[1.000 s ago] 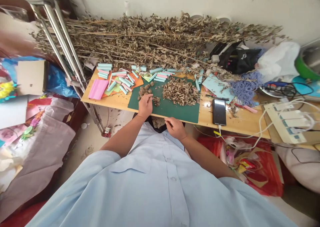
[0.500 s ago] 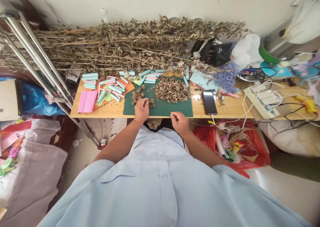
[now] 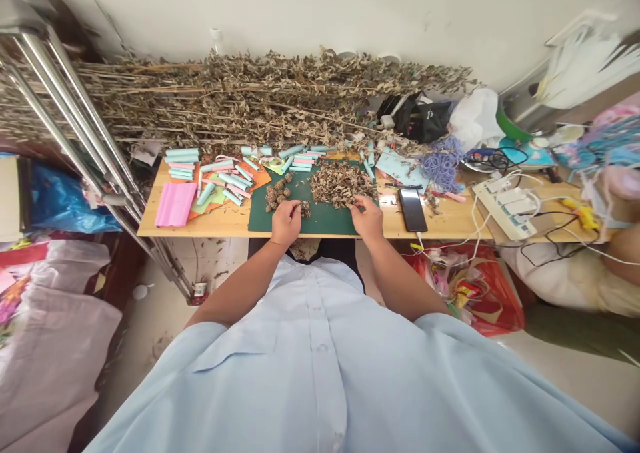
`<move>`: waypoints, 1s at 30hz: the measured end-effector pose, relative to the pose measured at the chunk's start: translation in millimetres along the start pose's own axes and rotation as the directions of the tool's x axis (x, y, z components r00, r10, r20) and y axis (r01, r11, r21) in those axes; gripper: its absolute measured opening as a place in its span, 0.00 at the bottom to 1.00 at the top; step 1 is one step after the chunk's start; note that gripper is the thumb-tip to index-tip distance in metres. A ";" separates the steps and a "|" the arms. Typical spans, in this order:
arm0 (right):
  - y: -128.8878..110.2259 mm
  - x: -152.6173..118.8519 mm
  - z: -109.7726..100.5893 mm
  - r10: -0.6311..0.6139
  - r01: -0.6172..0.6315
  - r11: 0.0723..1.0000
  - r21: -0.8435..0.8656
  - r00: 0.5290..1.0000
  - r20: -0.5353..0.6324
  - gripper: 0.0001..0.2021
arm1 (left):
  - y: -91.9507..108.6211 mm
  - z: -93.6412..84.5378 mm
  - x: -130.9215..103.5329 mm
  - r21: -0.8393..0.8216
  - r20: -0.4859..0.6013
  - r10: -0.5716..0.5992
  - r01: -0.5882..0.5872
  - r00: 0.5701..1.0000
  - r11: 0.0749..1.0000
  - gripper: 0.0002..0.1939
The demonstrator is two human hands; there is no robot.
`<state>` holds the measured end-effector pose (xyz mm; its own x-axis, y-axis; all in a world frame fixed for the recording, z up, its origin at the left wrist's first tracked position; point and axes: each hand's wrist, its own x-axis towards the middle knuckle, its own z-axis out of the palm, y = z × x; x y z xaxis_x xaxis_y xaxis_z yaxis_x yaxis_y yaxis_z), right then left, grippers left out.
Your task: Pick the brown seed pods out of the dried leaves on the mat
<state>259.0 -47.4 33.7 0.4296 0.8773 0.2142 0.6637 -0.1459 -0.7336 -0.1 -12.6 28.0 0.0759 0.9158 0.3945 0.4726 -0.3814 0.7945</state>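
My left hand (image 3: 287,224) is closed at the front of the green cutting mat (image 3: 330,224), its fingertips on a small clump of dried leaves (image 3: 305,208). Just behind it sit several rolled balls of dried leaf (image 3: 278,190). My right hand (image 3: 367,220) reaches into the near right edge of a loose pile of dried leaves (image 3: 337,183), thumb and fingers pinched on some of them. The exact bits in the right fingertips are too small to make out.
Long bundles of dried stalks (image 3: 240,100) lie along the wall. Blue and pink paper rolls (image 3: 233,178) and a folded pink paper (image 3: 175,204) are at the left. A phone (image 3: 413,210), purple yarn (image 3: 443,163) and a power strip (image 3: 505,206) with cables lie right. Metal crutches (image 3: 85,113) lean left.
My right hand has moved forward from the mat's front edge to the right side of the leaf pile and pinches there. My left hand stays at the clump.
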 end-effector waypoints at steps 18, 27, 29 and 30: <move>-16.2 -0.2 1.0 0.201 -0.246 0.895 0.372 0.967 0.155 0.15 | -0.5 -2.2 0.9 -0.015 0.047 -0.076 0.077 0.996 0.997 0.09; -9.4 0.2 3.1 0.083 -0.071 0.980 0.185 0.995 -0.059 0.13 | 5.7 -0.5 -12.2 -0.059 0.098 -0.041 0.047 0.994 0.997 0.09; -9.6 1.0 2.7 0.046 -0.031 0.988 0.149 0.994 -0.097 0.12 | 5.6 0.4 -13.1 -0.064 0.108 -0.050 0.058 0.993 0.996 0.08; -9.7 1.2 2.4 0.040 -0.025 0.990 0.136 0.993 -0.111 0.12 | 5.2 0.8 -13.1 -0.068 0.113 -0.059 0.067 0.992 0.995 0.08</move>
<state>251.6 -43.8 39.5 0.5213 0.8145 0.2547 0.5636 -0.1045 -0.8194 2.1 -26.4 26.7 0.1468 0.9451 0.2920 0.4159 -0.3268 0.8487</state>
